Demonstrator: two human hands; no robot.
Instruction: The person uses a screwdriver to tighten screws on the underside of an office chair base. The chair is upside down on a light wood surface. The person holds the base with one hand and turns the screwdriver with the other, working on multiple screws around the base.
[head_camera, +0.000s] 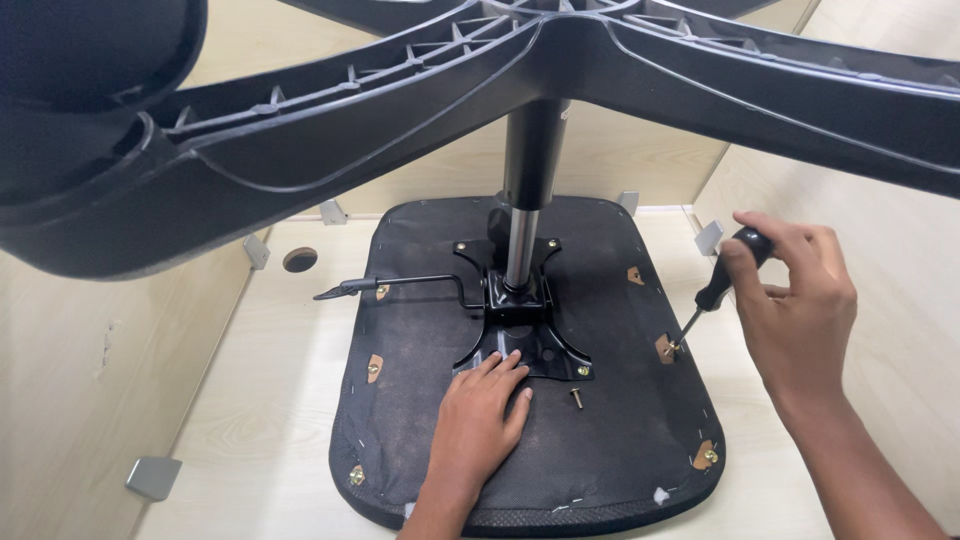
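Black seat (600, 440) lies underside-up on worktop (270, 400). Left hand (480, 420) flat on it, fingers spread, beside mounting plate (520, 340). Right hand (795, 300), fingers clamped on screwdriver (722, 282), tip at side screw (672, 348). Loose bolt (578, 398) nearby. Chair base (400, 110) cut off above.

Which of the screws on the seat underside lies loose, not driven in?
The loose screw lies on the fabric beside the left hand, near the black plate; the others sit in brown tabs.
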